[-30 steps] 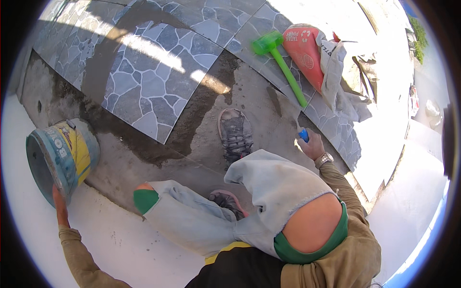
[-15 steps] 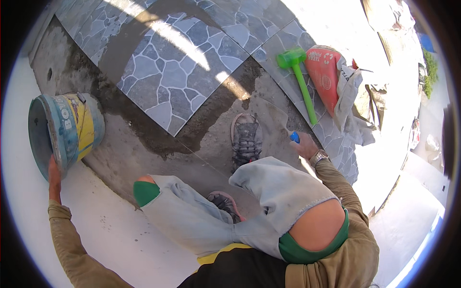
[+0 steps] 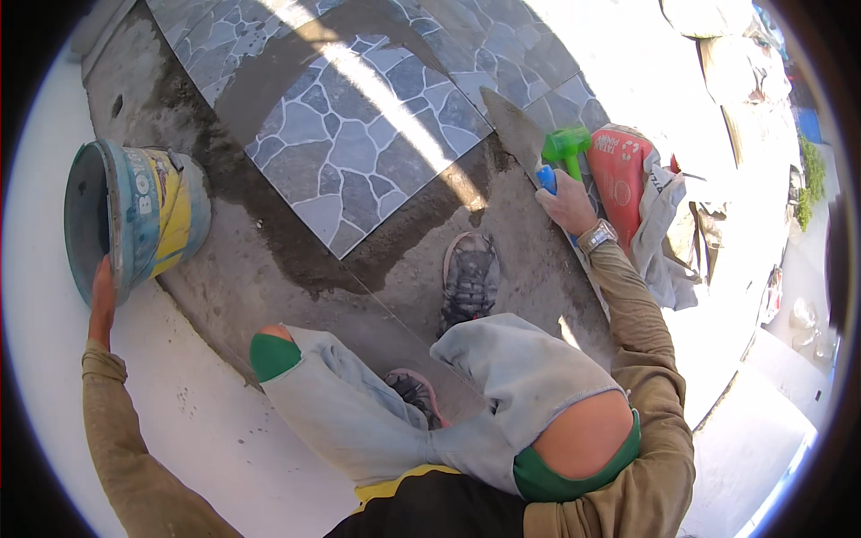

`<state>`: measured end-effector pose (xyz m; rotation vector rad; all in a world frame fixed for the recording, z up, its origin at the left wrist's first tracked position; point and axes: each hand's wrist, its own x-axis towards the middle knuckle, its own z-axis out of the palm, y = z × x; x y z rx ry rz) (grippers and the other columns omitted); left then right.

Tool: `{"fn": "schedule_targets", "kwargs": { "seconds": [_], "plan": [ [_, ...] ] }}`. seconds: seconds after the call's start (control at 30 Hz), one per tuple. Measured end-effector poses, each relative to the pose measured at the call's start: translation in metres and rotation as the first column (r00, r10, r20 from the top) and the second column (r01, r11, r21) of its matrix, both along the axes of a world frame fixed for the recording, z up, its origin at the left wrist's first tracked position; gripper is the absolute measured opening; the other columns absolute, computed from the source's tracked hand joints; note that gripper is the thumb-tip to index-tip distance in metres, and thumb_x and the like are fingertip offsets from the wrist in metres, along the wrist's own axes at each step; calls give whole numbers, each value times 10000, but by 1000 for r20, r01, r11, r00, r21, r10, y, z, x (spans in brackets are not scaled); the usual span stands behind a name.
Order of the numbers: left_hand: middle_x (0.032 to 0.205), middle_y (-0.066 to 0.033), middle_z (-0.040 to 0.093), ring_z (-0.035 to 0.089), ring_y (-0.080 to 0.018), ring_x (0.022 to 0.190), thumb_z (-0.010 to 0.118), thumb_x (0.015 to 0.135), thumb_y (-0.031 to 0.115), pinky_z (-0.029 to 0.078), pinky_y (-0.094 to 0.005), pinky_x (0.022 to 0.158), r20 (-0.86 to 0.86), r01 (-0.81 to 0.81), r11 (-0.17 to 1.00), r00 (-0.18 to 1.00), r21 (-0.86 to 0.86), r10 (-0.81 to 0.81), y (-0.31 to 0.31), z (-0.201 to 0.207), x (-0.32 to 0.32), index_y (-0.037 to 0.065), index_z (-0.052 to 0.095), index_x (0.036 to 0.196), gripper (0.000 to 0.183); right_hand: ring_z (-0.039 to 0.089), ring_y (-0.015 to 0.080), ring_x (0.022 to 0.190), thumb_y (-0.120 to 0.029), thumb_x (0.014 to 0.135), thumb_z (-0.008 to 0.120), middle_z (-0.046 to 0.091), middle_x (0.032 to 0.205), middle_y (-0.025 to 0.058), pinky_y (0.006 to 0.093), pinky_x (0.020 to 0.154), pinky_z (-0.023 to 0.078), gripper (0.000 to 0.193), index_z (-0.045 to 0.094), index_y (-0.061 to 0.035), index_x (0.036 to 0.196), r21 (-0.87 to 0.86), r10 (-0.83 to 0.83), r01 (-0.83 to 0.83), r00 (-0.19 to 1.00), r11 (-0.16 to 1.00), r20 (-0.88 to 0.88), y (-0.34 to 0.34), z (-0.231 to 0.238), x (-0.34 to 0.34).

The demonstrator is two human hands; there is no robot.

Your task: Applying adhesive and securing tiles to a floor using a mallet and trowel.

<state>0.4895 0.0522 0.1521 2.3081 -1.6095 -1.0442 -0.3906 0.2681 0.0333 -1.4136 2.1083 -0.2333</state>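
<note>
The left hand [image 3: 103, 287] reaches to the mouth of the bucket [image 3: 139, 215], and maybe its fingertips are inside, but the view is too poor to be sure. The bottom inside the bucket is hidden too. The right hand [image 3: 570, 208] covers part of the blue handle of the trowel [image 3: 513, 130]. It also hides most of the stick of the green mallet [image 3: 567, 141]. The trouser legs [image 3: 359, 390] cover the backs of both shoes [image 3: 469, 280]. The top edge cuts off the tiles [image 3: 421, 79], and the bottom edge cuts off both sleeves [image 3: 134, 457]. Little things by the far right rim are too small to tell.
</note>
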Motion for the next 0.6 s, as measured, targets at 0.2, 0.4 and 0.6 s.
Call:
{"fn": "schedule_targets", "kwargs": {
  "seconds": [0.2,0.4,0.6],
  "plan": [
    [1418,-155,529,479,-266,1314,351,1052,483,316,-336,1123,46,-10,1000,999,-7,10,7,-7,8,-20,488,1439,650,652,499,934,-315,853,605,679,944,314,557,859,499,386,569,16,1048,30,17,-10,965,1000,-263,-31,14,11],
    [1415,-159,530,480,-268,1312,353,1048,484,316,-336,1122,46,38,998,998,-42,-36,1,-11,19,-17,498,1426,645,637,512,968,-347,885,583,665,959,348,563,882,489,411,547,21,1064,133,5,13,991,991,-130,-25,-1,16],
    [1380,-165,547,500,-266,1280,348,1049,480,329,-338,1109,23,-1,1000,1000,-23,1,7,-7,9,-24,511,1407,639,642,489,956,-337,906,570,677,984,308,556,856,494,391,547,7,1089,95,110,-93,976,991,-186,-35,22,16]
  ]
}}
